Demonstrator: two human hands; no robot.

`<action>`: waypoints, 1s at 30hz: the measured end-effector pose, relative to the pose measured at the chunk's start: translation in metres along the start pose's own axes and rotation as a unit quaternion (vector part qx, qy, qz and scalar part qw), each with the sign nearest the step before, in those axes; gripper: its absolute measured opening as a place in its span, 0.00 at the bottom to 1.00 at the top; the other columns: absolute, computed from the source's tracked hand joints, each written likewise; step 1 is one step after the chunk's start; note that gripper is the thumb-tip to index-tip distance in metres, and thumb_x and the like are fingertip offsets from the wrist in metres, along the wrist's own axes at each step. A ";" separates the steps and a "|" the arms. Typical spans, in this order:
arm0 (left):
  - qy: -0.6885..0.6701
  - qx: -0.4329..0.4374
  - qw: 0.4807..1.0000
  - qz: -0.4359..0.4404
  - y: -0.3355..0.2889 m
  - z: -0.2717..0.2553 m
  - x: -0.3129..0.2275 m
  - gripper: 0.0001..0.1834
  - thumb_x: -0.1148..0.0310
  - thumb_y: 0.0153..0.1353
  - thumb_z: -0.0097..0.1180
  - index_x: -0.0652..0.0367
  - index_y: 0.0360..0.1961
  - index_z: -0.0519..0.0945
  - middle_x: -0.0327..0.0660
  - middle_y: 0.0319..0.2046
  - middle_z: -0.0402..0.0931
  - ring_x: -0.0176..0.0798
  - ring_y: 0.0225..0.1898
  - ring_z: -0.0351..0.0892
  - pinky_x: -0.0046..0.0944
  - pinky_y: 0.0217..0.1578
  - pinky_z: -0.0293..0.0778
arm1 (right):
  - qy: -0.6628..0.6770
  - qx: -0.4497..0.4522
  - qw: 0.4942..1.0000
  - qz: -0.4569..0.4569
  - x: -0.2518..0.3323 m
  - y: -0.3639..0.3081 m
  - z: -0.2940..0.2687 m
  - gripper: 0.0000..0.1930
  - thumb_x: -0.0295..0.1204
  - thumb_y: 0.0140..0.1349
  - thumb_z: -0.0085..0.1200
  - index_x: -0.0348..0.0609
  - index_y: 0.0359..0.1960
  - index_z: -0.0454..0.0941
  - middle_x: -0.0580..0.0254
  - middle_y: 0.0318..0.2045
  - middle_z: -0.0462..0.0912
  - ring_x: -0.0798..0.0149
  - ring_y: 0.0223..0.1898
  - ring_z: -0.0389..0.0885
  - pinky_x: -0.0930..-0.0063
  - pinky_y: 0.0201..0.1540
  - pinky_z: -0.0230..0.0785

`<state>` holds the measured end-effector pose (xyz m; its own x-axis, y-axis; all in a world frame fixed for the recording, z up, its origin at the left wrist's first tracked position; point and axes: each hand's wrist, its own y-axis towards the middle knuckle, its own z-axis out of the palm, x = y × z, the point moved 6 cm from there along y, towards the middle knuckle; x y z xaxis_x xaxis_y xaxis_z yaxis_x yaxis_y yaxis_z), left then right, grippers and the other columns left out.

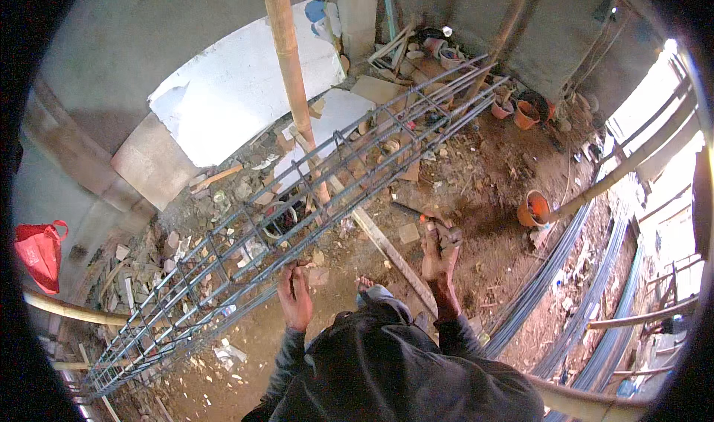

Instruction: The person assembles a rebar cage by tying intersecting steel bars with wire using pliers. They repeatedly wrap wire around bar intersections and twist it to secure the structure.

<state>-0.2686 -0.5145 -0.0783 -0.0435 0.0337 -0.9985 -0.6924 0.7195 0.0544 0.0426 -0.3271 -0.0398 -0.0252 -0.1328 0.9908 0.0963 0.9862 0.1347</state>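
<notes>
A long cage of steel reinforcing bars (297, 199) slants from lower left to upper right in front of me, its bars joined by square stirrups. My left hand (296, 299) is at the cage's near side, fingers pinched together close to the lowest bar. Whatever is between those fingertips is too small to make out. Further right, my right hand (439, 262) is closed on a dark-handled tool (405, 210) with an orange band, held apart from the cage. Its exact kind is unclear, since the fingers cover part of it.
A wooden batten (394, 258) runs under the cage toward me. An upright bamboo pole (286, 58) stands beyond it. Bundles of thin bars (543, 273) lie on the right, near an orange bucket (532, 209). A red bag (39, 255) hangs at left; rubble covers the ground.
</notes>
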 end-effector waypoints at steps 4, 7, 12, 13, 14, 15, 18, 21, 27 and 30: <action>-0.011 -0.003 0.999 0.033 0.018 0.034 -0.007 0.11 0.68 0.82 0.52 0.61 0.54 0.84 0.32 0.40 0.81 0.25 0.38 0.70 0.31 0.42 0.69 | -0.075 0.034 0.992 -0.094 0.057 0.077 0.011 0.12 0.27 0.78 0.55 0.36 0.57 0.84 0.57 0.53 0.87 0.60 0.55 0.83 0.68 0.62 0.70; 0.013 -0.002 1.000 -0.005 0.017 0.049 -0.002 0.11 0.69 0.81 0.53 0.61 0.53 0.85 0.33 0.42 0.83 0.27 0.38 0.71 0.32 0.42 0.70 | -0.128 0.073 0.977 -0.151 0.074 0.121 0.031 0.10 0.27 0.78 0.55 0.38 0.52 0.86 0.55 0.51 0.88 0.56 0.53 0.84 0.64 0.60 0.72; 0.140 0.005 0.990 -0.023 0.004 0.061 -0.009 0.13 0.71 0.80 0.52 0.61 0.56 0.84 0.38 0.45 0.85 0.29 0.41 0.75 0.32 0.44 0.71 | -0.186 0.169 0.952 -0.177 0.046 0.167 0.075 0.13 0.34 0.78 0.57 0.40 0.54 0.86 0.51 0.53 0.87 0.47 0.56 0.83 0.55 0.64 0.71; 0.173 0.010 0.983 -0.060 0.002 0.062 -0.007 0.13 0.71 0.80 0.52 0.62 0.57 0.84 0.39 0.46 0.86 0.30 0.41 0.76 0.33 0.45 0.72 | -0.198 0.181 0.946 -0.185 0.038 0.173 0.083 0.13 0.35 0.78 0.58 0.41 0.55 0.86 0.51 0.54 0.87 0.46 0.57 0.82 0.54 0.66 0.70; 0.209 0.021 0.972 -0.108 0.000 0.062 -0.003 0.13 0.71 0.80 0.52 0.62 0.57 0.84 0.41 0.46 0.86 0.31 0.42 0.78 0.34 0.46 0.74 | -0.262 0.198 0.926 -0.188 0.027 0.177 0.090 0.16 0.40 0.78 0.58 0.45 0.57 0.86 0.50 0.58 0.84 0.39 0.65 0.76 0.44 0.72 0.64; 0.243 0.035 0.957 -0.157 -0.004 0.063 0.001 0.13 0.71 0.79 0.52 0.62 0.58 0.84 0.42 0.47 0.87 0.33 0.42 0.79 0.35 0.47 0.75 | -0.298 0.195 0.914 -0.193 0.019 0.179 0.095 0.16 0.41 0.78 0.58 0.46 0.58 0.86 0.49 0.59 0.83 0.37 0.67 0.74 0.41 0.73 0.61; 0.201 0.024 0.974 -0.101 -0.005 0.066 0.000 0.15 0.71 0.78 0.53 0.62 0.59 0.85 0.50 0.50 0.88 0.41 0.47 0.87 0.42 0.49 0.81 | -0.357 0.225 0.879 -0.220 0.001 0.184 0.110 0.17 0.43 0.77 0.58 0.52 0.61 0.84 0.49 0.63 0.80 0.31 0.73 0.67 0.26 0.77 0.49; 0.229 0.026 0.969 -0.085 -0.006 0.067 0.013 0.15 0.71 0.78 0.54 0.62 0.59 0.85 0.53 0.48 0.89 0.41 0.47 0.89 0.43 0.48 0.82 | -0.403 0.206 0.863 -0.226 -0.007 0.185 0.117 0.16 0.43 0.77 0.58 0.52 0.59 0.84 0.52 0.64 0.79 0.33 0.72 0.68 0.25 0.78 0.47; 0.208 0.036 0.973 -0.094 -0.003 0.072 0.021 0.14 0.71 0.78 0.55 0.62 0.58 0.86 0.47 0.37 0.86 0.33 0.36 0.79 0.37 0.40 0.77 | -0.359 0.235 0.864 -0.263 -0.003 0.180 0.124 0.17 0.38 0.71 0.65 0.48 0.57 0.84 0.53 0.65 0.78 0.41 0.71 0.69 0.27 0.79 0.44; 0.147 0.040 0.983 -0.103 0.005 0.079 0.007 0.14 0.70 0.79 0.54 0.63 0.58 0.85 0.40 0.36 0.83 0.31 0.35 0.75 0.34 0.39 0.74 | -0.371 0.227 0.869 -0.236 0.003 0.179 0.123 0.24 0.37 0.70 0.66 0.46 0.65 0.78 0.49 0.66 0.78 0.40 0.73 0.68 0.29 0.80 0.43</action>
<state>-0.2151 -0.4558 -0.0859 -0.1232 -0.3113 -0.9423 -0.6492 0.7434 -0.1606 -0.0627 -0.1386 -0.0147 -0.6064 -0.5991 0.5228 -0.4971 0.7988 0.3389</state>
